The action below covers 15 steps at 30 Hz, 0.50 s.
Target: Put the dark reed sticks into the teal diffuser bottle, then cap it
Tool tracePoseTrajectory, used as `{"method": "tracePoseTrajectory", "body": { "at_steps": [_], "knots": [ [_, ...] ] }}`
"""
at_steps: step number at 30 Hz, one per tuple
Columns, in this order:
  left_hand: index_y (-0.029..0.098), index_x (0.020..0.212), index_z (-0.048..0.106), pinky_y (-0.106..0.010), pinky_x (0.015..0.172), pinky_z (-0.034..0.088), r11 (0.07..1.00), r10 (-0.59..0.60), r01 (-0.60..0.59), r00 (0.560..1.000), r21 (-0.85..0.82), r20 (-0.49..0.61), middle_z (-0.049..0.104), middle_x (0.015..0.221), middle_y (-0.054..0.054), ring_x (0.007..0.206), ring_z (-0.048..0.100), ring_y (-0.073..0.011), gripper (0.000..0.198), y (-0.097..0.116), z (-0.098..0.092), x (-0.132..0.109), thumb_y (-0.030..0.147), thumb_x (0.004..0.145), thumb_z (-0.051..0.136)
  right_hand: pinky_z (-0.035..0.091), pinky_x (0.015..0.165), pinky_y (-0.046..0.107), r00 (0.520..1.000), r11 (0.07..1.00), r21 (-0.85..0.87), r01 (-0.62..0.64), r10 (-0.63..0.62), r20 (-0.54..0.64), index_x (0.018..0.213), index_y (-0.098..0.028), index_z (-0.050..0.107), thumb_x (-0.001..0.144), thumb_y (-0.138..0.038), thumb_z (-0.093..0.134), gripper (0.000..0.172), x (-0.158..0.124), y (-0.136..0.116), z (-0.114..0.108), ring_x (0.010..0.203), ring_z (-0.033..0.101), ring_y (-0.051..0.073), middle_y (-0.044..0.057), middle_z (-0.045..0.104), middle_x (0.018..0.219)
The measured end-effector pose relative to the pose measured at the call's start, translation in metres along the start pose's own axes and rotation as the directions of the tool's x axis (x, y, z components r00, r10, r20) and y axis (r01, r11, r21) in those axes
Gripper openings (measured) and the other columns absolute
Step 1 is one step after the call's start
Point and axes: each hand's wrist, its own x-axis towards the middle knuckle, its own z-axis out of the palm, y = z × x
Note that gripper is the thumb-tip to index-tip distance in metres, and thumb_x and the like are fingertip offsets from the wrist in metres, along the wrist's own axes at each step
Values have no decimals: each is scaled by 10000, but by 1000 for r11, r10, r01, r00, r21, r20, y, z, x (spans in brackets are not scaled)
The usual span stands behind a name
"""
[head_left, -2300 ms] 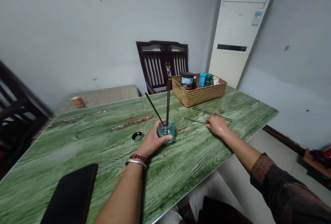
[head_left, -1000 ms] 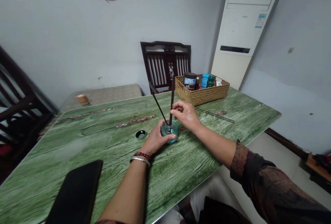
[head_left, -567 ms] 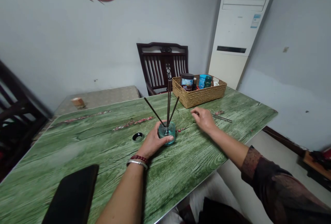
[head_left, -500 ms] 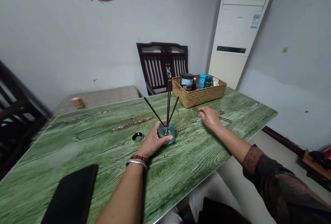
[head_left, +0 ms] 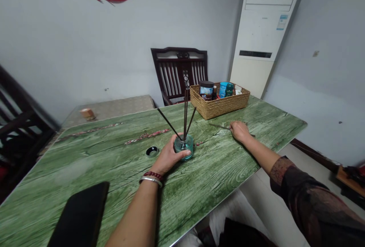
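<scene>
Presently the left hand (head_left: 169, 156) is clasped around the lower side of a small teal glass bottle (head_left: 184, 148), thumb on the near side and fingers wrapped behind it. The bottle stands upright on the green wood-grain table (head_left: 114, 163), near the middle of its width. Three dark reed sticks (head_left: 185, 112) rise from the bottle's neck: one nearly vertical, one leaning left, one leaning slightly right. Two bracelets (head_left: 151, 177), one of red beads and one of silver, sit on the left wrist.

The right hand (head_left: 239, 131) lies palm down on the table, well to the right of the bottle and just in front of a woven basket (head_left: 219, 107). Its fingers are curled over the loose sticks (head_left: 220, 126) that lie flat on the table, and a thin end shows on either side of the hand. Whether the fingers have actually closed on a stick cannot be told from this view.

A small black cap (head_left: 152, 150) rests on the table just left of the left hand. A dark flat slab (head_left: 78, 216) lies at the near left edge. The basket holds several jars (head_left: 206, 88). Behind the table stand a dark wooden chair (head_left: 178, 70) and a white air-conditioning unit (head_left: 265, 30).
</scene>
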Motion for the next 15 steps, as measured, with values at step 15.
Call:
{"method": "tracePoseTrajectory", "body": {
  "at_steps": [15],
  "knots": [
    [183,1275,514,-456,974,480,999,-8,8,1000,-38,0,695,1137,-97,1047,648,-301,713,1,1,0,481,680,771,457,793,295,846,766,528,368,-40,-532,953,-176,626,853,-198,534,137,-9,-54,-57,817,626,188,49,681,871]
  ]
}}
